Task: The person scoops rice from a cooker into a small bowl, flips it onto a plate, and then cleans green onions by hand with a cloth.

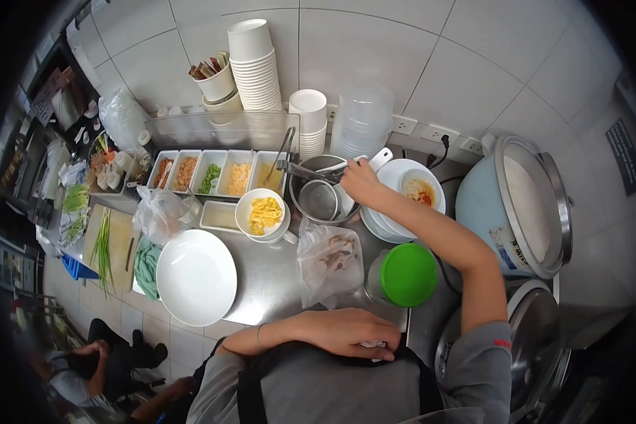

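The right hand [360, 181] is stretching toward the desk's [258, 283] back edge, gripping tongs [304, 170]; the left hand [357, 332] is curling by the near edge, clutching something white [374, 344].

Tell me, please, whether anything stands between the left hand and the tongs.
Yes: in this view, the bag lies on the counter between the left hand and the tongs; beyond it stands the pot.

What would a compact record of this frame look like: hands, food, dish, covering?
Right hand: grips a grey metal utensil over a round metal pot
Left hand: across the grey shirt, small white item under it
Food: yellow strips in a round white bowl
Dish: large round white plate
Covering: round green lid, right of a translucent plastic bag
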Demonstrator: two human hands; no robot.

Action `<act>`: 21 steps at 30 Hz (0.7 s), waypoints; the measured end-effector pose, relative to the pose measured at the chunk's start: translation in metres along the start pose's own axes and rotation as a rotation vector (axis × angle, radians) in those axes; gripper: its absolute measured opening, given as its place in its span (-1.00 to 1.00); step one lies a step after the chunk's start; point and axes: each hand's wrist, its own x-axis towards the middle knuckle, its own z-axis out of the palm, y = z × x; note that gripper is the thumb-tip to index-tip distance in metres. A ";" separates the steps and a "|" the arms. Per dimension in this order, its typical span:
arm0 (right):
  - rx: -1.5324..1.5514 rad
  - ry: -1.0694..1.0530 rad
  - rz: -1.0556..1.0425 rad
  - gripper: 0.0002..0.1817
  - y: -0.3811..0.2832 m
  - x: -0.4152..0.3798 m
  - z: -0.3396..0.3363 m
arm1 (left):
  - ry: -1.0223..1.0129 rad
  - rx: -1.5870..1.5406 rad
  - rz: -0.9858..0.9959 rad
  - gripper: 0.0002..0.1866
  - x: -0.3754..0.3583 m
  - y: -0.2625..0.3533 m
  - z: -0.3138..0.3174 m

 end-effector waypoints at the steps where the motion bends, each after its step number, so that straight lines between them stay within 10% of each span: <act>1: -0.026 -0.041 0.028 -0.86 -0.004 0.007 0.005 | 0.020 -0.007 0.000 -0.84 -0.010 0.002 -0.001; 10: 0.149 -0.478 0.192 -0.81 0.027 0.039 -0.073 | 0.021 -0.081 0.048 -0.84 -0.057 0.004 -0.011; 18: -0.102 0.104 0.225 -0.85 0.031 -0.008 -0.163 | 0.091 -0.103 0.245 -0.82 -0.053 -0.016 -0.014; 21: -0.054 -0.037 0.153 -0.91 0.023 -0.018 -0.141 | 0.115 -0.096 0.238 -0.81 -0.048 -0.021 -0.012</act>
